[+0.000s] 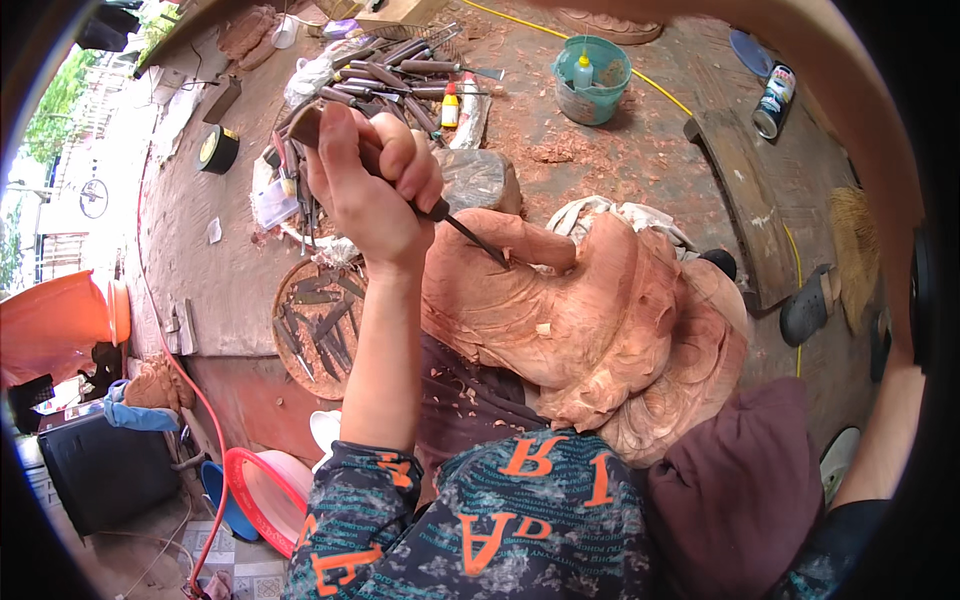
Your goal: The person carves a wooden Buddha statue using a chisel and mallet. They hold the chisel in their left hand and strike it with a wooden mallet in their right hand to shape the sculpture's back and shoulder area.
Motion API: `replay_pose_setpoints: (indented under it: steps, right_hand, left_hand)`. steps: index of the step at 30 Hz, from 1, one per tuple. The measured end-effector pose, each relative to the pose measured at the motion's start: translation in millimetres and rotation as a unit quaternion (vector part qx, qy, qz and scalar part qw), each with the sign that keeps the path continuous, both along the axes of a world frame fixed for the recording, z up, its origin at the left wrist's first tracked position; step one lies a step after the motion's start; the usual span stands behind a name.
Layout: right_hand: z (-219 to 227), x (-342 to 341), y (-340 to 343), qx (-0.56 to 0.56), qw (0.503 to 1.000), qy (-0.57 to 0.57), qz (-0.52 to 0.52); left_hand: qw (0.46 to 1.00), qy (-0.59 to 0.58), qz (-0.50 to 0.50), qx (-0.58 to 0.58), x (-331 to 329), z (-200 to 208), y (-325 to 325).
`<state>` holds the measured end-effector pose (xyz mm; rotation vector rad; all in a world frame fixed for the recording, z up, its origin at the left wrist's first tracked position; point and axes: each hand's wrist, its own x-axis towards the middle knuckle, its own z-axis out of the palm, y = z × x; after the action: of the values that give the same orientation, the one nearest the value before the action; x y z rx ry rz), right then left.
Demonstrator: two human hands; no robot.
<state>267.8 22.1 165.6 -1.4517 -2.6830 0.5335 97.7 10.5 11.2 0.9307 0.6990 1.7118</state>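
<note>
Carving (610, 320): one, reddish-brown wood with rounded, folded forms, just in front of the person's body, right of the raised left forearm.
Left hand (375, 190): one, fingers wrapped firmly round the handle of a single chisel (474, 238).
Chisel tip: one, slanting down to the right and meeting the carving's upper part (contact, as far as this view shows).
Right arm (890, 440): one, running up along the right rim into blur; I cannot tell the grip of its hand.
Pale chip (543, 328): one stands out on the carving's face.
Round tray (325, 388): one, left of the left forearm, bearing several dark tools (too overlapped to count surely).
Tool pile (385, 75): one, beyond the left hand, many brown handles.
Bottles: two, a yellow one with a red cap (450, 106) beside the pile, and a clear one (583, 70) inside one teal bucket (592, 105).
Spray can (774, 102): one, at the upper right.
Grey clog (806, 308): one, right of the carving.
</note>
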Motion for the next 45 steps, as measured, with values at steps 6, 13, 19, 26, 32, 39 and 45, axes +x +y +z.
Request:
replay_pose_setpoints:
  steps: [6,13,19,26,32,39,45]
  right_hand:
    - [12,-1,5,-0.04,0.999,-0.011,-0.005]
    - [1,18,4,-0.056,0.992,0.111,0.028]
    - [3,36,-5,-0.153,0.955,0.249,0.044]
    - [-15,33,5,-0.025,0.957,0.258,0.131]
    - [-21,20,18,-0.019,0.962,0.228,0.147]
    - [-23,6,40,-0.01,0.958,0.231,0.171]
    - [-24,13,39,-0.006,0.965,0.212,0.155]
  left_hand:
    - [0.999,-0.017,-0.017,0.033,8,6,1]
    - [0.996,-0.008,0.074,0.041,-5,29,-14]
    - [0.997,-0.011,0.024,0.066,0,23,-20]
    - [0.994,-0.04,-0.037,0.096,-19,19,-9]
    - [0.995,-0.034,-0.056,0.071,-27,17,-5]
    - [1.0,0.012,0.005,0.014,-29,17,-6]
    - [0.997,-0.047,-0.054,0.034,-21,8,-1]
